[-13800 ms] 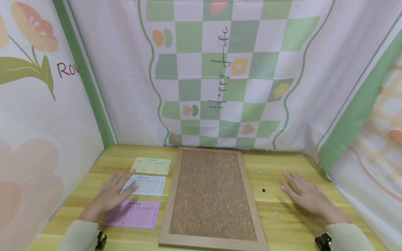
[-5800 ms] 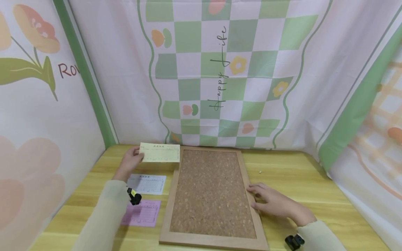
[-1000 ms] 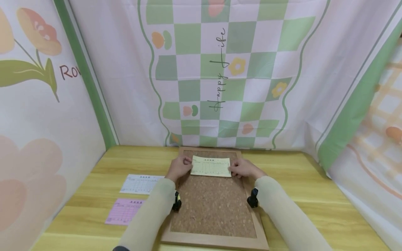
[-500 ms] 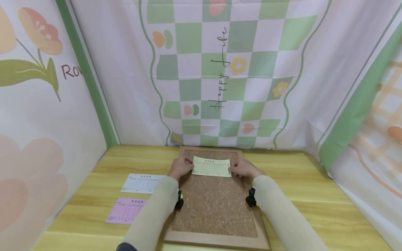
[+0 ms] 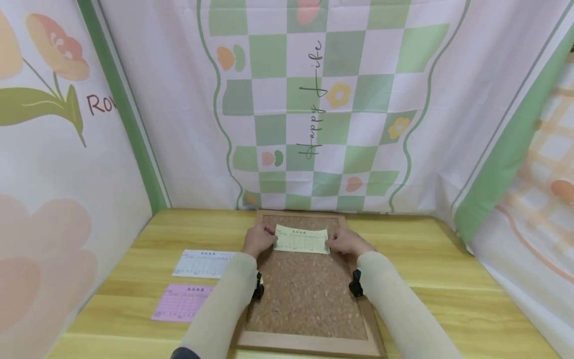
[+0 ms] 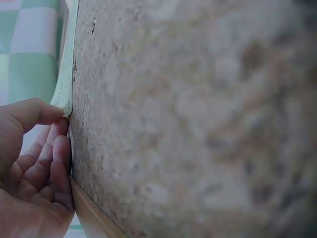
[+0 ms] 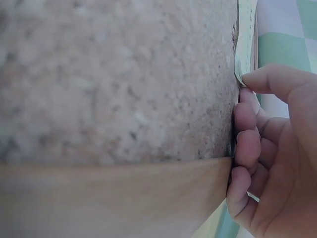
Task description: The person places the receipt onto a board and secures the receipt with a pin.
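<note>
A pale yellow printed slip [image 5: 301,240] lies across the upper part of a wood-framed corkboard [image 5: 309,299], its ends curling up a little. My left hand [image 5: 258,240] pinches its left end between thumb and forefinger, the other fingers curled against the cork. At the right end, my right hand [image 5: 351,242] pinches the paper the same way. The right wrist view shows the slip's edge [image 7: 242,49] under the thumb, and the curled fingers [image 7: 247,148] resting on the board beside its wooden rim.
A pale blue slip [image 5: 202,263] and a pink slip [image 5: 179,301] lie on the wooden table [image 5: 116,279] left of the board, partly covered by the left sleeve [image 5: 224,304]. A checked curtain [image 5: 309,124] hangs behind the table.
The yellow slip has gone from the table's left, carried by my left hand, onto the board, and my right hand now pinches it too. Small bits right of the board no longer show.
</note>
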Motion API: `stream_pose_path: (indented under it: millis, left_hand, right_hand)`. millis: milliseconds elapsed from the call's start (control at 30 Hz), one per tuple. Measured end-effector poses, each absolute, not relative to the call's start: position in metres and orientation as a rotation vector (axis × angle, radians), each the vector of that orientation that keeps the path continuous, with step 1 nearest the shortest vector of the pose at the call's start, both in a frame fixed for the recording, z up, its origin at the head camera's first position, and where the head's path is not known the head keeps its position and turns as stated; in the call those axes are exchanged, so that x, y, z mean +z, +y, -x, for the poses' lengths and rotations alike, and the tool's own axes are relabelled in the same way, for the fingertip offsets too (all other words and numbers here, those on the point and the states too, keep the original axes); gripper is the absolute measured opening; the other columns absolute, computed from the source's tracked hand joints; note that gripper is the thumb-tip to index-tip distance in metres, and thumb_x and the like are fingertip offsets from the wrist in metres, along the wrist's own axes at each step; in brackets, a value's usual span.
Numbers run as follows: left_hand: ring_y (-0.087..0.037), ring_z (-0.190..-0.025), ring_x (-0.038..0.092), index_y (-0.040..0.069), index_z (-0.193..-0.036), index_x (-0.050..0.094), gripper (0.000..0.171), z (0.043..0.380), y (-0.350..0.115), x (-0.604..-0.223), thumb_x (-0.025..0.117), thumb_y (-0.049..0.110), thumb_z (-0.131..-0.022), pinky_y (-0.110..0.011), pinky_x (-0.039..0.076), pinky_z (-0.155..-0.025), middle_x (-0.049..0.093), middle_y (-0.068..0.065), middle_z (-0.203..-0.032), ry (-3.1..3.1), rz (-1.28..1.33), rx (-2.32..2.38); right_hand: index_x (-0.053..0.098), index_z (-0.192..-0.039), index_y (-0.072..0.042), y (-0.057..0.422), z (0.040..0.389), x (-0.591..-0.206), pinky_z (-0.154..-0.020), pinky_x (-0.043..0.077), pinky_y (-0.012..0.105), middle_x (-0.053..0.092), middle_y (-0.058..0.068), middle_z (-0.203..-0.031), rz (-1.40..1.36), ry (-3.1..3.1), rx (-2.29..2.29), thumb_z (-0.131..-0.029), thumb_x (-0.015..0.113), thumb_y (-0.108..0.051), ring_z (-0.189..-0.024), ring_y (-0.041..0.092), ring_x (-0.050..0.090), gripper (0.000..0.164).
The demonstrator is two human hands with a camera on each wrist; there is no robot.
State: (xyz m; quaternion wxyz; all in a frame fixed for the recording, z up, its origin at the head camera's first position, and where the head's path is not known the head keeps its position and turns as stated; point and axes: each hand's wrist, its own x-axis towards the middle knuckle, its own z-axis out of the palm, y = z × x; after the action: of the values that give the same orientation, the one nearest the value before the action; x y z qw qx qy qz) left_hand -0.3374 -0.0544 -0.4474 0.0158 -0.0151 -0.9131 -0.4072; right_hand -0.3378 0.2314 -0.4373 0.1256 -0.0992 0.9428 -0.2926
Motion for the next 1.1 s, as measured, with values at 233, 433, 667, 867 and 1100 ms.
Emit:
stream_pose_path:
  millis: [233,433,667,867,1100]
  left_hand:
    - [-0.019,-0.081,0.062,0.006,-0.096,0.07,0.013,0.336,-0.055,-0.447,0.075,0.012,-0.085,-0.035,0.051,-0.072,0.067,-0.004,-0.087,-2.829,0.035,-1.288]
    - [-0.02,-0.081,0.061,0.004,-0.098,0.07,0.015,0.335,-0.055,-0.449,0.074,0.011,-0.086,-0.036,0.052,-0.072,0.067,-0.005,-0.09,-2.815,0.054,-1.294]
    - [-0.023,-0.085,0.063,0.004,-0.098,0.07,0.015,0.336,-0.054,-0.447,0.072,0.008,-0.084,-0.039,0.053,-0.075,0.068,-0.007,-0.092,-2.822,0.079,-1.295]
    - [-0.019,-0.085,0.061,0.004,-0.109,0.069,0.02,0.339,-0.057,-0.445,0.063,0.011,-0.091,-0.033,0.051,-0.072,0.066,-0.005,-0.095,-2.851,0.202,-1.378]
    - [-0.028,-0.106,0.06,0.0,-0.125,0.061,0.032,0.336,-0.066,-0.437,0.06,0.012,-0.096,-0.04,0.053,-0.083,0.063,-0.013,-0.117,-2.943,0.35,-1.358]
  right_hand:
    - [0.041,-0.054,-0.017,0.231,0.336,-0.435,-0.046,0.031,0.028,0.032,-0.004,-0.049,0.298,2.733,-0.869,-0.098,0.059,-0.023,-0.044,0.012,0.027,0.048]
    - [0.04,-0.06,-0.017,0.233,0.333,-0.434,-0.051,0.034,0.029,0.035,-0.004,-0.053,0.269,2.744,-0.86,-0.099,0.059,-0.028,-0.048,0.013,0.03,0.046]
    - [0.04,-0.062,-0.016,0.233,0.331,-0.433,-0.052,0.034,0.03,0.034,-0.003,-0.055,0.241,2.765,-0.886,-0.1,0.06,-0.028,-0.049,0.014,0.03,0.044]
    - [0.04,-0.065,-0.015,0.231,0.329,-0.432,-0.052,0.034,0.03,0.032,-0.002,-0.055,0.225,2.748,-0.926,-0.1,0.06,-0.027,-0.049,0.014,0.029,0.042]
    - [0.038,-0.062,-0.015,0.231,0.328,-0.432,-0.052,0.033,0.03,0.031,-0.003,-0.055,0.218,2.745,-0.916,-0.099,0.059,-0.027,-0.049,0.014,0.027,0.044]
